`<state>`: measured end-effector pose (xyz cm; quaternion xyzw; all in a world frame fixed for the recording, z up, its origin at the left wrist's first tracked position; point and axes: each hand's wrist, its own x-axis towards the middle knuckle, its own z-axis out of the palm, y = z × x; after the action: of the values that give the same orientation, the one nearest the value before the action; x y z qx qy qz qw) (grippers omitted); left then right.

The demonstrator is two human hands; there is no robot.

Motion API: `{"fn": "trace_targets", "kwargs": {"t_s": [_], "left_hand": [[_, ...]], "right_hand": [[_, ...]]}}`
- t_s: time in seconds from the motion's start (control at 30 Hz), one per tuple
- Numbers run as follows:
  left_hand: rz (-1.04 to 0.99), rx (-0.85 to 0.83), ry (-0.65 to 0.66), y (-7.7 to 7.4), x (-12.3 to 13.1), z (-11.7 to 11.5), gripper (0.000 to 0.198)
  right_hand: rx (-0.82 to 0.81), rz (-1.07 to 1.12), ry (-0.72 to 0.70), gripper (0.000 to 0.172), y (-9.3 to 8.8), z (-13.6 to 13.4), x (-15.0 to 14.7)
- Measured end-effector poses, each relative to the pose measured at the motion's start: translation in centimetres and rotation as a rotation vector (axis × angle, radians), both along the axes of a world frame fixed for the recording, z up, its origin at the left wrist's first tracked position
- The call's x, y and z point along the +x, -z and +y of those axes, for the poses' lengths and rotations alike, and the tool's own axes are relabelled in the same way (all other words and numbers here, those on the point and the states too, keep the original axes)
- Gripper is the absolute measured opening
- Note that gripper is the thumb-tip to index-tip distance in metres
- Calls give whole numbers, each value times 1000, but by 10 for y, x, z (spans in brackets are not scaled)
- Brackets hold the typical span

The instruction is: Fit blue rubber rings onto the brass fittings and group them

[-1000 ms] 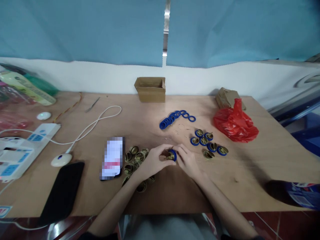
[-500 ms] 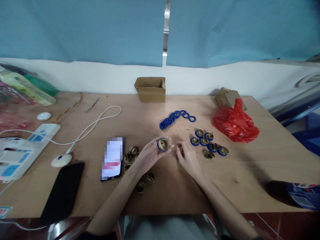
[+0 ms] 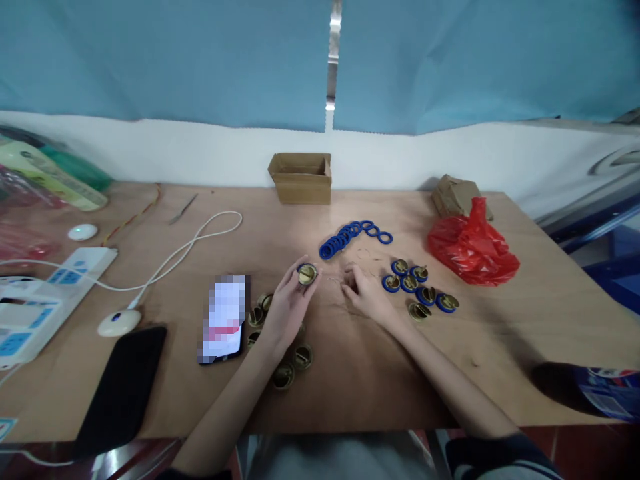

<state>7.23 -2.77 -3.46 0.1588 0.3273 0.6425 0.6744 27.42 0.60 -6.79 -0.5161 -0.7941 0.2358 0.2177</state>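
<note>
My left hand [image 3: 287,303] is closed round a small brass cap with a blue ring [image 3: 307,273], held up just above the wooden table [image 3: 500,320]. My right hand [image 3: 364,291] rests on the table beside it, fingertips pinched over thin wire rings [image 3: 364,254]; what it pinches is too small to make out. A string of blue rubber rings [image 3: 350,237] lies beyond the hands. Bare brass caps [image 3: 283,360] lie under my left wrist. Finished caps with blue rings [image 3: 419,287] sit to the right of my right hand.
A pixelated phone [image 3: 224,317] and a black phone [image 3: 123,387] lie left. A white cable [image 3: 190,247], round puck [image 3: 116,323] and power strips [image 3: 40,300] sit further left. An open cardboard box [image 3: 301,177] and a red plastic bag [image 3: 473,250] stand behind.
My hands have come apart. The left hand lifted the ringed brass cap up and away to the left; the right hand moved forward onto the table by the wire rings.
</note>
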Motion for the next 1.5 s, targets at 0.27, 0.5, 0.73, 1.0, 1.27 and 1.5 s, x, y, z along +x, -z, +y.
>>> {"fn": "trace_targets", "kwargs": {"t_s": [0.27, 0.5, 0.73, 1.0, 1.27, 1.5], "left_hand": [[-66, -111, -19, -5, -3, -2, 18], [-72, -162, 8, -9, -1, -4, 17], [-78, -166, -8, -11, -1, -4, 14], [-55, -144, 39, -8, -2, -5, 15], [-56, -116, 92, -6, 5, -9, 16], [-25, -97, 142, -3, 7, -12, 19]], "right_hand": [[-80, -131, -247, 16, -14, 32, 0], [14, -303, -135, 7, -7, 31, -23], [31, -371, -101, 9, -7, 21, -37], [6, 113, -89, 13, -26, 9, -13], [-174, 459, 100, 16, -15, -26, 11], [-83, 422, 224, 14, -10, -34, 18]]}}
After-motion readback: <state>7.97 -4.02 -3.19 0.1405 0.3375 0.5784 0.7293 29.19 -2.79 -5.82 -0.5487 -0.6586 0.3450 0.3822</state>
